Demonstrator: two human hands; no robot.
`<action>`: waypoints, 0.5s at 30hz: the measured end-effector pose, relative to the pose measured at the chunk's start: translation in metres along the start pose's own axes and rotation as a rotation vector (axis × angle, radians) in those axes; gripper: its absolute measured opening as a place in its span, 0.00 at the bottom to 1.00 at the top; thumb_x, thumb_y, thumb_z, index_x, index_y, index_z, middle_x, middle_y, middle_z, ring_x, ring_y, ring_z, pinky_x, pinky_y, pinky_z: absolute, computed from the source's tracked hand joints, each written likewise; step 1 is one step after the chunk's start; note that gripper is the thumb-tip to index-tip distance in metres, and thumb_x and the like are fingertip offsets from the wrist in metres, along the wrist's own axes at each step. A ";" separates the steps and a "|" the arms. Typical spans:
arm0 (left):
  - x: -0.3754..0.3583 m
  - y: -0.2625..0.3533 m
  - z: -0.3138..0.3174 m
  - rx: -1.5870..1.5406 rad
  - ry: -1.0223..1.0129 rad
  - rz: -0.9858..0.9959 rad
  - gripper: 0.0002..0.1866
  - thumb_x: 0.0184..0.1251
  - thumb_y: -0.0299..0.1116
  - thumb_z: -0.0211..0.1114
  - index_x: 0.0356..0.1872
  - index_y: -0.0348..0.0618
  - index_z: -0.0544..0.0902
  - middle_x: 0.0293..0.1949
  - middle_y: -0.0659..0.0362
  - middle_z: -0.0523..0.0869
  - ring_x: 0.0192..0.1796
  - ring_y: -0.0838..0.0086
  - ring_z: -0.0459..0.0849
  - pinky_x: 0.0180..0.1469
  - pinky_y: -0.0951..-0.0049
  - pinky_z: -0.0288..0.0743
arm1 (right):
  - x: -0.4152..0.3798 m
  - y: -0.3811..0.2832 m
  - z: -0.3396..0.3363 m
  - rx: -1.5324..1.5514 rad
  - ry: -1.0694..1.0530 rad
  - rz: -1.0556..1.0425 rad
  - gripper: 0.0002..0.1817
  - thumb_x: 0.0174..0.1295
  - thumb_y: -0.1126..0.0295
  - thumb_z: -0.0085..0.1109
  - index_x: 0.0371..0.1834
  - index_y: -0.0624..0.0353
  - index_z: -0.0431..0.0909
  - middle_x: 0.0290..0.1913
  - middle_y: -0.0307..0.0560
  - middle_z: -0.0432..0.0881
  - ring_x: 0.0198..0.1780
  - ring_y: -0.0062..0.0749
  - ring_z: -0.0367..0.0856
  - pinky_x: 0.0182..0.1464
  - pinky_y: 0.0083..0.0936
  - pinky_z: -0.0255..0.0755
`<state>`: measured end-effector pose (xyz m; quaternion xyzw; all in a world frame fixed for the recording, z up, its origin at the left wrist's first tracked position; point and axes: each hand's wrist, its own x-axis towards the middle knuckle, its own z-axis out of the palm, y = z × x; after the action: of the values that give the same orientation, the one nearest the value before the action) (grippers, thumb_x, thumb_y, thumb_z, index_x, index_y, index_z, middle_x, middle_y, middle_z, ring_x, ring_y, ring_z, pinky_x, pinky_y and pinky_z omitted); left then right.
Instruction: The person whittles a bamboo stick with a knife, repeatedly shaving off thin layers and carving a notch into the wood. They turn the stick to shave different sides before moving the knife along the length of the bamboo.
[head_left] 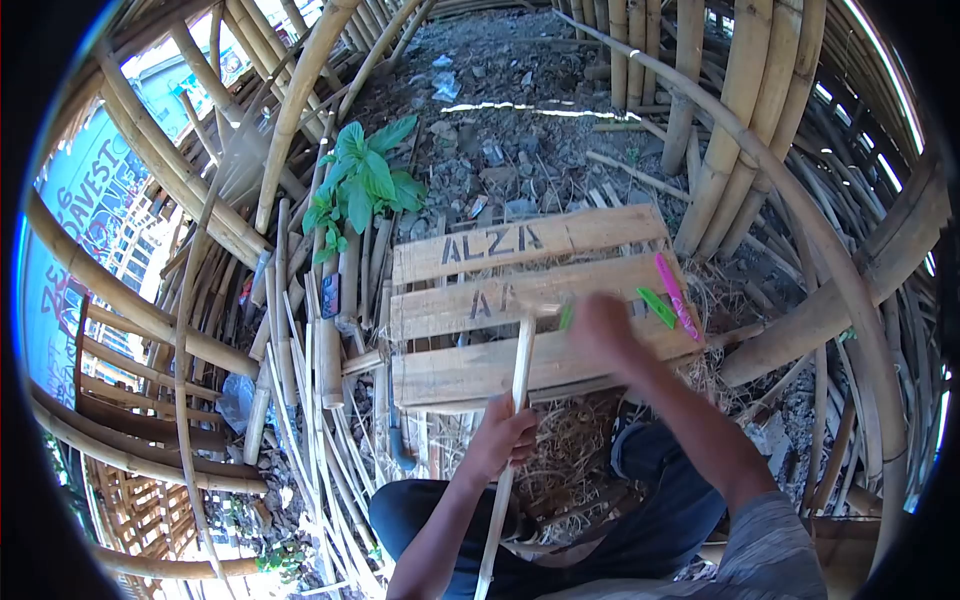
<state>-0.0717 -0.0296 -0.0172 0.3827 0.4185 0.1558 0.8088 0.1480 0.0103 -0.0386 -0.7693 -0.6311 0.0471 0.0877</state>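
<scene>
My left hand (502,437) is wrapped round a long pale bamboo strip (522,365), which stands tilted between my knees with its upper end over the crate. My right hand (600,328), smeared by motion, is closed in a fist just right of the strip's top. A bit of green and a pale, blurred end of a green-handled tool (567,315) show at its left side, right by the strip's tip. Under both lies a slatted wooden crate (470,380) with stencilled letters. A green object (656,307) and a pink marker (677,297) rest on its right side.
Thin bamboo strips (335,480) lie in a heap at my left. Bamboo poles (735,130) stand at the right, and a curved pole (840,270) crosses there. A leafy plant (365,180) grows behind the crate. Stony ground (500,150) stretches beyond; shavings (575,455) lie under the crate's front.
</scene>
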 end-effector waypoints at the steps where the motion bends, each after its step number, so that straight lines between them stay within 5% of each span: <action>1: -0.011 -0.007 0.001 -0.007 0.009 -0.023 0.10 0.62 0.23 0.54 0.29 0.50 0.63 0.12 0.70 0.59 0.09 0.86 0.55 0.08 0.81 0.46 | 0.019 0.033 -0.003 0.083 0.075 0.176 0.12 0.49 0.62 0.57 0.21 0.61 0.80 0.24 0.58 0.81 0.29 0.47 0.83 0.34 0.40 0.76; 3: -0.015 0.000 0.000 -0.111 -0.169 -0.028 0.10 0.62 0.23 0.54 0.28 0.50 0.63 0.12 0.70 0.60 0.09 0.86 0.55 0.08 0.81 0.45 | 0.046 0.107 0.010 0.074 0.292 0.334 0.15 0.55 0.61 0.52 0.22 0.62 0.80 0.25 0.59 0.81 0.28 0.48 0.83 0.32 0.40 0.75; 5: -0.009 0.002 -0.006 -0.126 -0.159 -0.011 0.09 0.62 0.24 0.53 0.28 0.49 0.63 0.12 0.70 0.60 0.10 0.86 0.56 0.09 0.81 0.46 | 0.026 0.093 -0.011 0.124 0.342 0.342 0.15 0.56 0.61 0.53 0.22 0.61 0.80 0.23 0.58 0.80 0.26 0.49 0.82 0.31 0.40 0.74; 7: -0.003 0.001 -0.010 0.051 0.003 0.034 0.06 0.63 0.25 0.51 0.30 0.46 0.64 0.13 0.68 0.62 0.11 0.85 0.60 0.10 0.80 0.55 | 0.004 0.062 -0.030 0.474 -0.090 0.348 0.15 0.54 0.60 0.55 0.22 0.62 0.80 0.22 0.58 0.80 0.26 0.49 0.82 0.33 0.40 0.75; 11: 0.000 0.002 -0.002 0.121 0.013 0.083 0.05 0.63 0.25 0.52 0.31 0.44 0.64 0.13 0.68 0.62 0.12 0.84 0.60 0.11 0.80 0.55 | -0.028 -0.007 -0.032 0.172 -0.143 -0.314 0.11 0.47 0.64 0.60 0.18 0.61 0.78 0.19 0.55 0.78 0.24 0.45 0.80 0.33 0.39 0.74; 15: -0.004 0.004 0.001 0.043 -0.020 0.069 0.07 0.64 0.25 0.52 0.31 0.47 0.63 0.12 0.70 0.59 0.10 0.87 0.56 0.10 0.81 0.50 | -0.039 -0.036 -0.025 0.187 -0.106 -0.433 0.10 0.45 0.65 0.59 0.19 0.61 0.79 0.19 0.56 0.78 0.25 0.46 0.81 0.34 0.39 0.75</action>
<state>-0.0727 -0.0299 -0.0114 0.4156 0.4000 0.1710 0.7988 0.1101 -0.0230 -0.0089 -0.6011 -0.7779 0.1255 0.1334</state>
